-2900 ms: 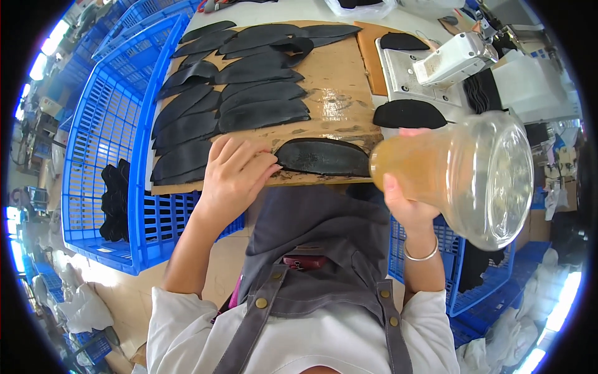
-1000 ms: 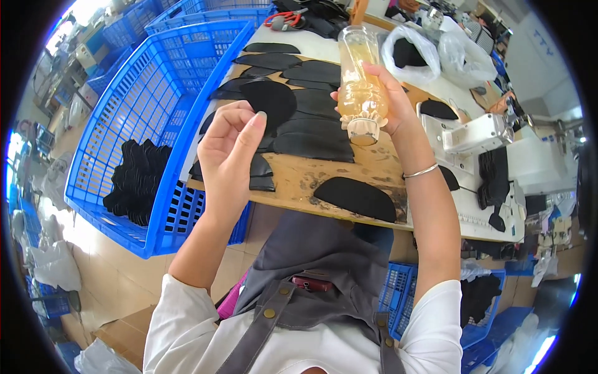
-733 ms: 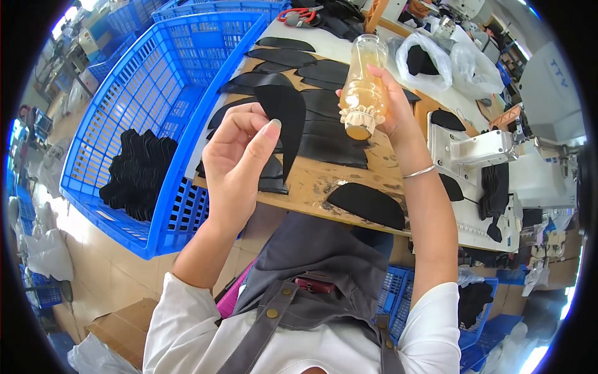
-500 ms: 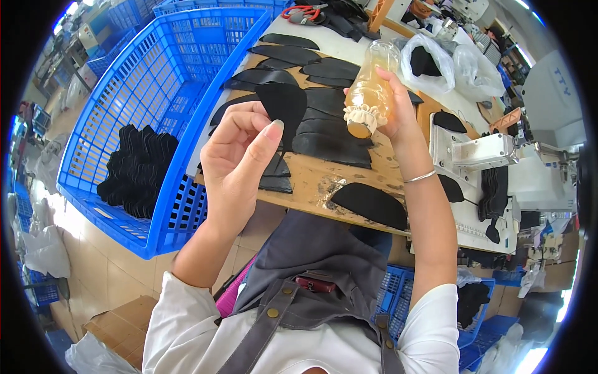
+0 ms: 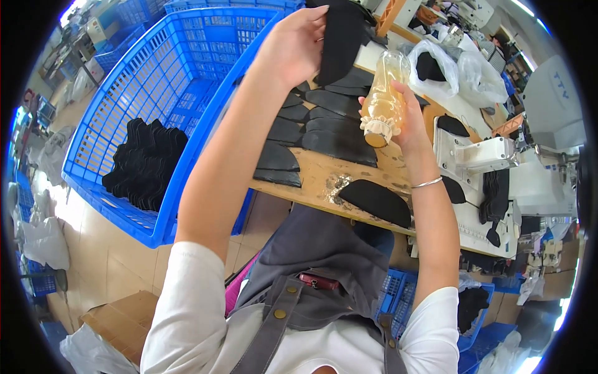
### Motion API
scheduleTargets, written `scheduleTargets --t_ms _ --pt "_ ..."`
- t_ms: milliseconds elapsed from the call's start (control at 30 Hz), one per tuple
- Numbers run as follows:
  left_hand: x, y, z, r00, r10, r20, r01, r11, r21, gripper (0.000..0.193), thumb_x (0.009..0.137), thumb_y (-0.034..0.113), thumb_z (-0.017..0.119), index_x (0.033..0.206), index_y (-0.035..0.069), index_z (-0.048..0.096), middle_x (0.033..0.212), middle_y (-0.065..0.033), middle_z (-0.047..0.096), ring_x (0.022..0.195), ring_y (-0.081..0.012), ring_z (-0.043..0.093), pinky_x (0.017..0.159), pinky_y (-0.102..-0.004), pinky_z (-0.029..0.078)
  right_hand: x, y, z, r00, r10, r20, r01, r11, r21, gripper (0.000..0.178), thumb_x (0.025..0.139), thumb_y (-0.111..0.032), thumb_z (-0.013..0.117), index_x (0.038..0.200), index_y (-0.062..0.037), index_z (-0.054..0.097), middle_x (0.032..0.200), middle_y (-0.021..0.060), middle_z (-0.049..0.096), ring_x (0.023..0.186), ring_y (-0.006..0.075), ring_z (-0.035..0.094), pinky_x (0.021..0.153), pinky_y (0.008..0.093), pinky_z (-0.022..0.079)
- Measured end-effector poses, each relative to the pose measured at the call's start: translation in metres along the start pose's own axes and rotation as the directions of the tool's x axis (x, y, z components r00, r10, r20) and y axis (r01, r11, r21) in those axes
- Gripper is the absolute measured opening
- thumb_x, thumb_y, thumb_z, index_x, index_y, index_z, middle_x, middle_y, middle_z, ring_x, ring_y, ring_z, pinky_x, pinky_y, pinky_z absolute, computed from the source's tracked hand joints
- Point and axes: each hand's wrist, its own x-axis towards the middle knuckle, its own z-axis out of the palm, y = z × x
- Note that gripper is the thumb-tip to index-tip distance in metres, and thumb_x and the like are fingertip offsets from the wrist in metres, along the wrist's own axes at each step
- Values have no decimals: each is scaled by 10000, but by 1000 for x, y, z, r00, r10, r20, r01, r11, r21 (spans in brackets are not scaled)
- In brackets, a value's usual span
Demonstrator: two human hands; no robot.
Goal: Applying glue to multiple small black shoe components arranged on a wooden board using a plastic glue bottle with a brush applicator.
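Note:
My left hand (image 5: 294,47) is stretched out over the far part of the table, its fingers closed on a black fabric piece (image 5: 341,43) with a curved edge. In my right hand (image 5: 408,118) is a clear plastic bottle (image 5: 387,93) of yellowish liquid, tilted with its cloth-wrapped neck toward me. Beneath both hands, dark curved pieces (image 5: 339,128) lie in overlapping rows on the wooden board (image 5: 324,168). Another black half-moon piece (image 5: 377,202) rests alone at the board's near edge.
A big blue crate (image 5: 168,206) at the left holds a wavy black stack (image 5: 143,163). To the right stands a white sewing machine (image 5: 486,153) with black pieces hanging by it. Clear plastic bags (image 5: 479,75) sit at the back right.
My left hand has reached up and away with the black fabric piece, from above the near rows to the far end. The bottle has shifted slightly right and nearer.

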Motion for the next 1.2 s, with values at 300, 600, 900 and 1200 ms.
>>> scheduleTargets --t_ms 300,600,900,1200 --pt "54 -60 -43 916 -208 -344 169 976 -141 190 818 250 573 867 67 592 889 -88 628 865 -238 575 817 -415 455 -8 1 -2 999 37 -39 -39 999 -38 466 816 -360 558 1092 6 471 922 249 600 801 351 634 653 468 547" --pt "59 -62 -60 865 -266 -425 252 964 -91 192 786 258 622 847 81 579 946 -77 532 900 -247 498 832 -516 391 -7 2 0 999 37 -31 -38 998 -49 504 813 -361 559 1135 5 437 955 266 587 790 354 634 634 458 552" --pt "60 -68 -43 885 -201 -420 256 964 79 379 779 278 655 1080 63 570 1409 -150 238 1140 -315 341 894 -567 337 -18 -8 -17 1000 -25 -9 26 999 33 491 807 -347 572 1134 -8 431 942 232 587 821 337 627 671 474 545" --pt "60 -75 -34 923 -182 -339 272 932 241 588 768 229 687 1248 -12 450 1448 -158 161 1345 -302 87 981 -556 264 -43 -3 -44 973 -196 -125 224 935 274 522 841 -390 515 1175 -1 420 1101 242 541 992 362 557 867 473 463"
